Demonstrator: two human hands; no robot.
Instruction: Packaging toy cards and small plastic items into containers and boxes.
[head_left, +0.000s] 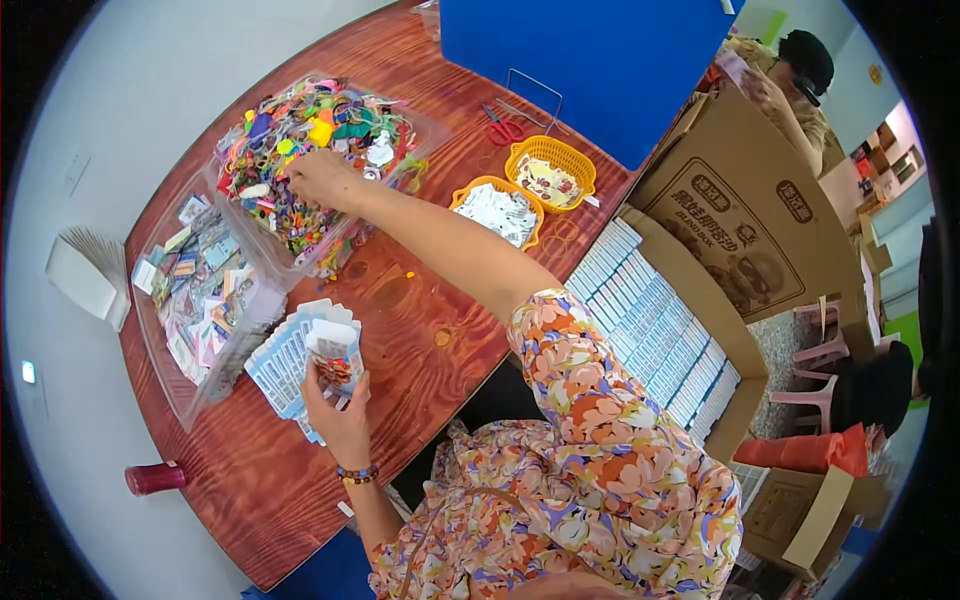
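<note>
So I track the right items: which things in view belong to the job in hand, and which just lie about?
In the job:
blue-white boxes at the left hand
colourful trinkets under the right hand
probably the packets, white slips, box rows

Apparently just lying about:
red-handled scissors
wire stand
dark-red cylinder

Bright, even indoor light; source unseen. Shadows soft, faint on reddish wood-grain table [430, 400]. Pale sheen on clear plastic bin [258, 312]. Small glowing white rectangle [28, 372], far left. Fisheye bends table edge; corners black. Fan of blue-and-white printed cards [275, 370] clear in outline, fine print illegible. Far right background softer.
</note>
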